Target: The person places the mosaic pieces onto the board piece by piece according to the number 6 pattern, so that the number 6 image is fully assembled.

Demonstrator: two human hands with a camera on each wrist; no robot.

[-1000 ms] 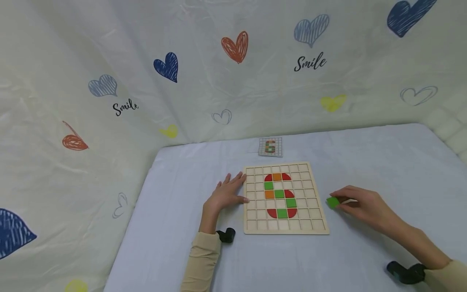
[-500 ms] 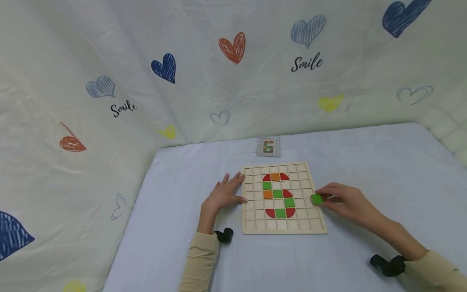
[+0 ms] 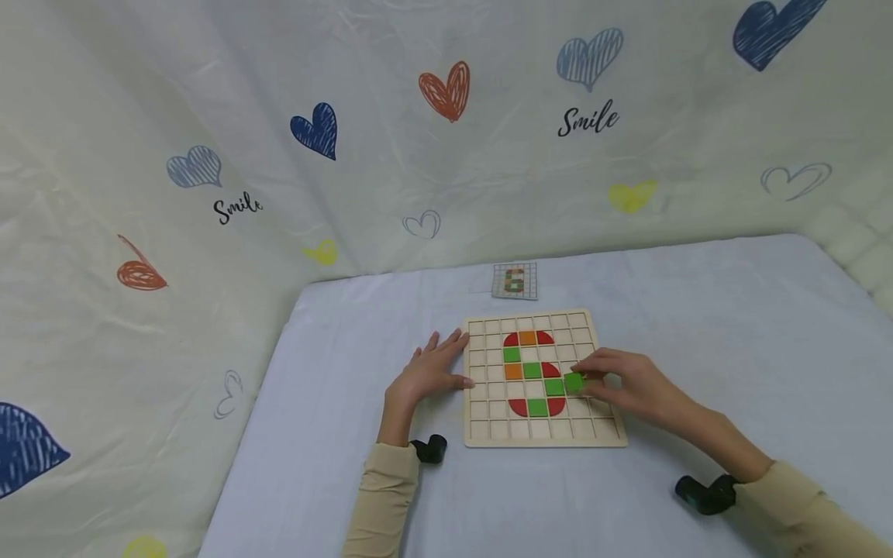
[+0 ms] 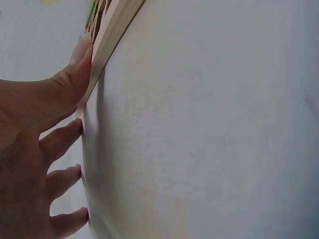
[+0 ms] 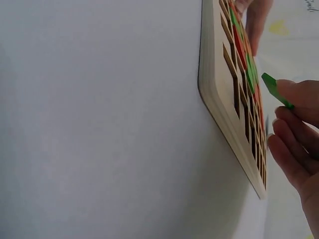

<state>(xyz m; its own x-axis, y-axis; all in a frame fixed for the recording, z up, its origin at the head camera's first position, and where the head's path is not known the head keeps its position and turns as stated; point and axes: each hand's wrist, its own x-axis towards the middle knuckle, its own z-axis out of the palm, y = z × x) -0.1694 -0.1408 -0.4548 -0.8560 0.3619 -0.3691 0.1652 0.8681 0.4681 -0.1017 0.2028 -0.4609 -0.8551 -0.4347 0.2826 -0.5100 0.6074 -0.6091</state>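
Note:
A wooden grid board [image 3: 502, 431] lies on the table, with red, orange and green tiles set in its squares in an S-like shape. My right hand [image 3: 631, 383] pinches a loose green square tile [image 3: 574, 382] between thumb and fingers, over the board just right of a green tile in the grid. In the right wrist view this green tile [image 5: 275, 90] is tilted and held apart from the board's surface. My left hand [image 3: 431, 372] touches the board's left edge with fingers spread; the left wrist view shows its thumb [image 4: 79, 62] against the board's side.
Behind the board lies a small card [image 3: 515, 280] printed with a coloured grid pattern. The white-covered table [image 3: 335, 403] meets a curtain [image 3: 377, 170] with hearts at the back. Dark wrist cameras sit by both sleeves.
My right hand has carried the green tile leftward, from beside the board to over its right-hand squares. My left hand has stayed at the board's edge.

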